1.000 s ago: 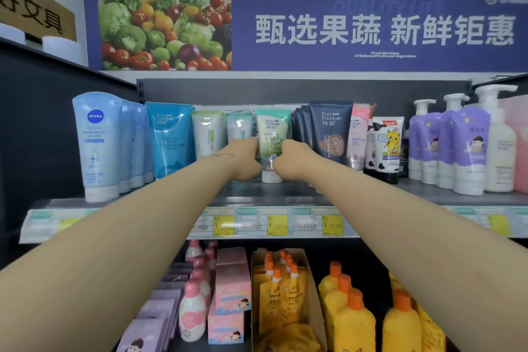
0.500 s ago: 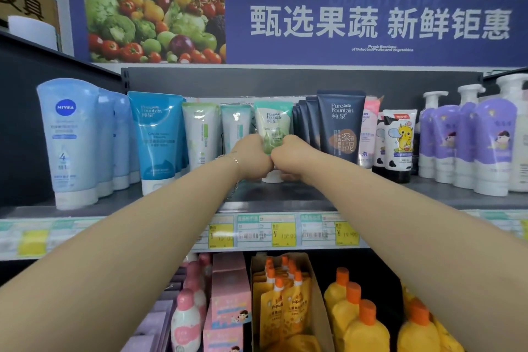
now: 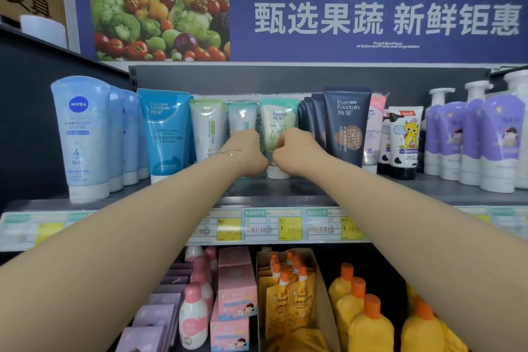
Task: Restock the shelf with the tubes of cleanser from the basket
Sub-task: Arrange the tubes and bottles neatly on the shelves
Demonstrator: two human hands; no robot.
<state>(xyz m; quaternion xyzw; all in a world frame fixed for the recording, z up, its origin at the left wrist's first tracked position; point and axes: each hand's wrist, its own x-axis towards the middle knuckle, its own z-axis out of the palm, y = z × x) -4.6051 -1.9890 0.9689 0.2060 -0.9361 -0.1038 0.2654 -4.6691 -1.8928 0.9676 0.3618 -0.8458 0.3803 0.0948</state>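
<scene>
While the fruit-and-vegetable banner (image 3: pixel 371 14) spans the wall above, the grey shelf (image 3: pixel 285 194) carries a row of upright tubes (image 3: pixel 165 128) (blue left, navy right). Mid-row, the right hand (image 3: pixel 294 148) curls round the green cleanser tube (image 3: pixel 278 123), which stands cap-down on the shelf; the left hand (image 3: pixel 251 151) sits fisted at its other side, fingers hidden, grip impossible to tell.
</scene>
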